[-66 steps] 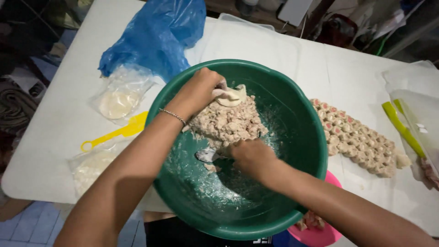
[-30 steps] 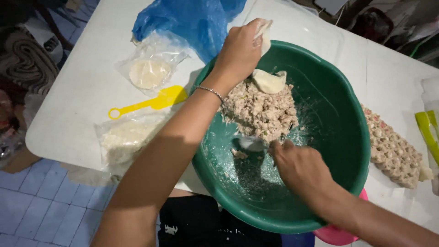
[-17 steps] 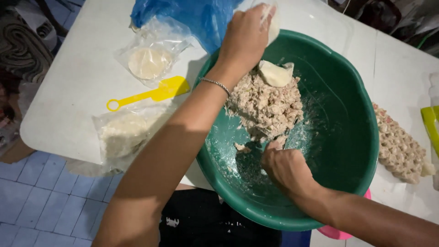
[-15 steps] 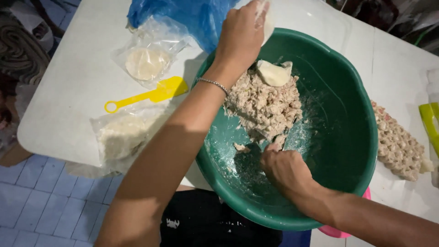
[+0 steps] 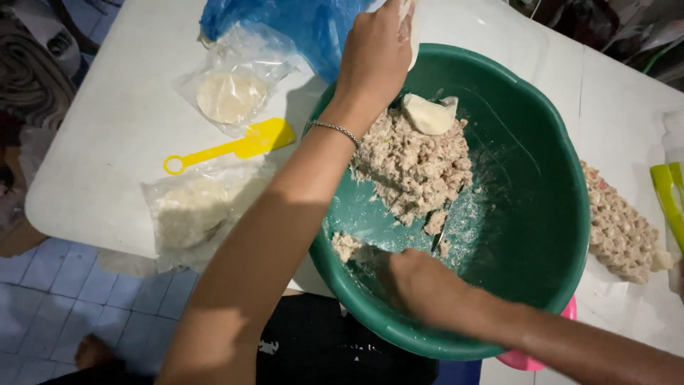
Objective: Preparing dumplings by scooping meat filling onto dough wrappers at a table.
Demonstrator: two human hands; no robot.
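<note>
White table; green basin holds minced filling.

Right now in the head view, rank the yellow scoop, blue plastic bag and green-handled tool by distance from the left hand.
1. Blue plastic bag, just left of the left hand.
2. Yellow scoop, lower left on the table.
3. Green-handled tool, at the far right edge.
</note>
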